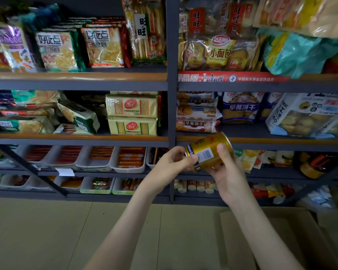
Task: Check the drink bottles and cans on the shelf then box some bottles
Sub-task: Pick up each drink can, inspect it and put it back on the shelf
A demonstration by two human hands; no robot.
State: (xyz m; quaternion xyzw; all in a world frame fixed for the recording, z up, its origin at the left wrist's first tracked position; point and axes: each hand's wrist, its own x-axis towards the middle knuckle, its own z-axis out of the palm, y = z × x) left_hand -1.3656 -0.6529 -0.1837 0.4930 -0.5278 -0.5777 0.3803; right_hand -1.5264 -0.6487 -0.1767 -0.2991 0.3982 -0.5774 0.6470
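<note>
Backing the gold can (208,152) stand snack shelves (78,137), cardboard box (271,230) below.

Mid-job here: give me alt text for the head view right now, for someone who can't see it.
Two hands hold a gold can tilted, barcode toward the camera: left hand pinching one end, right hand cupping it from below. Behind stand shelves of snack packets; a cardboard box lies on the floor, lower right.

Dark metal shelf (78,85) — biscuit packs (132,105), sausage trays (128,168).
</note>
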